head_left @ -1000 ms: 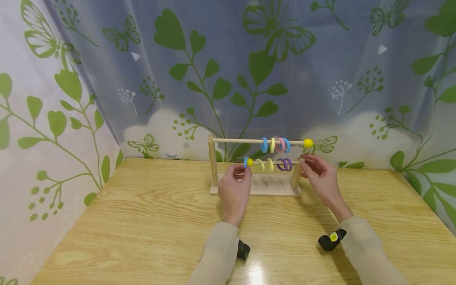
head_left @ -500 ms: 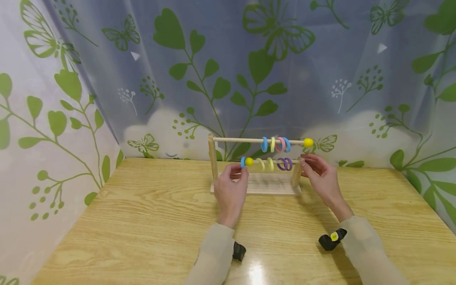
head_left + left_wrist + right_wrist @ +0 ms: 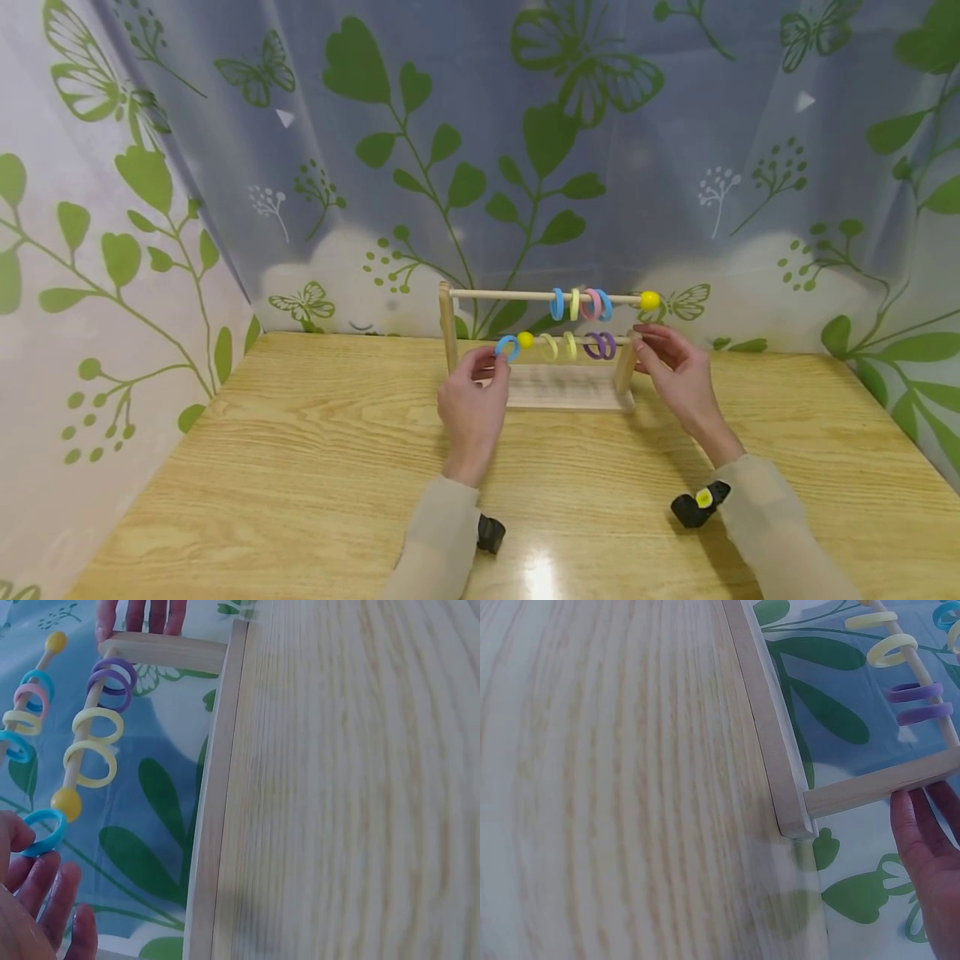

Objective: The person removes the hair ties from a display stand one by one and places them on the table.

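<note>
My left hand (image 3: 474, 408) pinches a light blue ring (image 3: 507, 347) between thumb and fingers. The ring is off the rod, just left of the yellow ball (image 3: 526, 340) that caps the lower rod's free end. In the left wrist view the blue ring (image 3: 45, 831) sits close below that ball. Two pale yellow rings (image 3: 97, 725) and two purple rings (image 3: 111, 681) hang on the lower rod. My right hand (image 3: 678, 379) presses its fingertips against the outer side of the short right post (image 3: 881, 782) of the wooden stand (image 3: 570, 400), fingers nearly straight.
The upper rod (image 3: 502, 295) runs from the tall left post (image 3: 447, 325) to another yellow ball (image 3: 649, 301). It carries blue, yellow and pink rings (image 3: 592, 304). The stand is on a wood-grain table (image 3: 315, 467), before a leaf-patterned curtain (image 3: 480, 167).
My left hand has moved left, taking the blue ring from beside the yellow ball to a little farther away. The ring has turned to face the camera more. My right hand stays put.
</note>
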The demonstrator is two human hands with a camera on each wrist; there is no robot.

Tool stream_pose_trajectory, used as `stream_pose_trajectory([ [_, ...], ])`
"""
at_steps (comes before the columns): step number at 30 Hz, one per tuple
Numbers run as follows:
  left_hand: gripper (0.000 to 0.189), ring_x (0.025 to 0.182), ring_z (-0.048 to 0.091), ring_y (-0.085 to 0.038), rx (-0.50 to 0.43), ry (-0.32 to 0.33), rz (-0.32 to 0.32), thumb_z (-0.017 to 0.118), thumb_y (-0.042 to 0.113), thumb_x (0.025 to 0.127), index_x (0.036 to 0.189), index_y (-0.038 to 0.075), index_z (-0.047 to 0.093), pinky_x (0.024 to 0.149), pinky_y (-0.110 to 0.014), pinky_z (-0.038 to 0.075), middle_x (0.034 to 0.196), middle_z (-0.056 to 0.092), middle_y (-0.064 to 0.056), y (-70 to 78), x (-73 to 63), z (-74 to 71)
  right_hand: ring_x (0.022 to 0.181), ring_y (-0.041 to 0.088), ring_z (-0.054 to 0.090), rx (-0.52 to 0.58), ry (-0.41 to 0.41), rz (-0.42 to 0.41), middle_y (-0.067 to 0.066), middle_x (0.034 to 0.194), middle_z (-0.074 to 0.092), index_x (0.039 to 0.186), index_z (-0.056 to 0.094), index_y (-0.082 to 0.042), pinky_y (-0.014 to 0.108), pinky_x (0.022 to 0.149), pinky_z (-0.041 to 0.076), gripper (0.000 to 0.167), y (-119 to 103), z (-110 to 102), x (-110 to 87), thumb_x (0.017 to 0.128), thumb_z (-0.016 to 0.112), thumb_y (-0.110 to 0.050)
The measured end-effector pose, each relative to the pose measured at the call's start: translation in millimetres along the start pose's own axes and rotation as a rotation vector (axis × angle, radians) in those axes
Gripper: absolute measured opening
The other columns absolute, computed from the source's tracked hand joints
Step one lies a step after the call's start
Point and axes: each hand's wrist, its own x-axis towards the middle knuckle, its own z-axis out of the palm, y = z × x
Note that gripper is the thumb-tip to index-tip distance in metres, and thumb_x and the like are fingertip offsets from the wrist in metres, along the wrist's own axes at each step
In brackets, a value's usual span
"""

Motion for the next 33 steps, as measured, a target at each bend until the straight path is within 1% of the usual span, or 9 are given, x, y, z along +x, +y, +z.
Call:
stream_pose_trajectory([
  [4, 0.014, 0.076, 0.073, -0.015, -0.025, -0.03, 0.004, 0.074, 0.023, 0.093, 0.103, 0.015, 0.079, 0.071, -0.032, 0.057, 0.088, 0.079, 0.001, -1.0, 0.4, -4.8, 0.099, -0.004, 0.069, -0.043, -0.002, 0.01, -0.023, 0.108, 0.07, 0.132, 0.058, 0.011, 0.02, 0.076, 0.06, 0.037, 0, 0, -1.2, 0.102, 0.061, -0.01],
  [7, 0.016, 0.076, 0.074, -0.017, -0.052, -0.051, 0.013, 0.074, 0.021, 0.093, 0.104, 0.011, 0.079, 0.071, -0.032, 0.058, 0.088, 0.079, -0.002, -2.7, 1.7, -7.8, 0.101, -0.003, 0.069, -0.075, -0.004, 0.021, -0.025, 0.109, 0.068, 0.134, 0.058, 0.008, 0.019, 0.077, 0.06, 0.038, -1, 0, -1.9, 0.103, 0.061, -0.012],
  [10, 0.018, 0.076, 0.074, -0.018, -0.071, -0.075, 0.017, 0.074, 0.019, 0.093, 0.106, 0.009, 0.079, 0.071, -0.03, 0.059, 0.088, 0.079, -0.004, -5.0, 2.8, -10.7, 0.103, -0.002, 0.069, -0.088, -0.005, 0.034, -0.025, 0.11, 0.068, 0.136, 0.058, 0.006, 0.018, 0.077, 0.06, 0.039, -1, 0, -1.8, 0.103, 0.061, -0.014],
  [14, 0.019, 0.075, 0.073, -0.018, -0.08, -0.107, 0.017, 0.073, 0.018, 0.093, 0.109, 0.009, 0.078, 0.069, -0.026, 0.059, 0.089, 0.079, -0.006, -7.6, 2.2, -14.7, 0.103, -0.002, 0.069, -0.09, -0.004, 0.036, -0.025, 0.11, 0.068, 0.136, 0.058, 0.005, 0.019, 0.078, 0.06, 0.039, 0, 0, -1.7, 0.103, 0.061, -0.015],
  [17, 0.019, 0.075, 0.073, -0.018, -0.087, -0.132, 0.009, 0.073, 0.017, 0.093, 0.109, 0.009, 0.078, 0.069, -0.026, 0.059, 0.089, 0.079, -0.006, -9.2, 0.8, -18.0, 0.102, -0.002, 0.069, -0.084, -0.003, 0.032, -0.025, 0.109, 0.068, 0.135, 0.058, 0.006, 0.019, 0.077, 0.06, 0.038, 0, 0, -1.6, 0.103, 0.061, -0.014],
  [21, 0.017, 0.076, 0.073, -0.017, -0.097, -0.163, -0.022, 0.074, 0.015, 0.092, 0.108, 0.011, 0.077, 0.07, -0.027, 0.06, 0.091, 0.079, -0.006, -12.5, -0.3, -21.7, 0.102, -0.001, 0.069, -0.083, -0.003, 0.032, -0.025, 0.109, 0.068, 0.135, 0.058, 0.006, 0.019, 0.077, 0.06, 0.038, 1, 0, -1.8, 0.103, 0.061, -0.014],
  [25, 0.016, 0.077, 0.073, -0.017, -0.092, -0.181, -0.047, 0.074, 0.014, 0.092, 0.106, 0.011, 0.078, 0.072, -0.026, 0.06, 0.091, 0.079, -0.007, -16.1, -0.6, -23.9, 0.102, -0.001, 0.069, -0.085, -0.005, 0.034, -0.025, 0.109, 0.068, 0.136, 0.058, 0.006, 0.019, 0.077, 0.06, 0.038, 1, 0, -2.2, 0.103, 0.061, -0.015],
  [33, 0.014, 0.076, 0.073, -0.015, -0.084, -0.224, -0.047, 0.074, 0.015, 0.091, 0.104, 0.011, 0.078, 0.072, -0.026, 0.06, 0.09, 0.079, -0.006, -18.6, -0.5, -27.6, 0.102, -0.001, 0.069, -0.072, -0.005, 0.036, -0.024, 0.11, 0.068, 0.136, 0.057, 0.006, 0.018, 0.078, 0.06, 0.039, 1, 0, -2.4, 0.103, 0.061, -0.015],
])
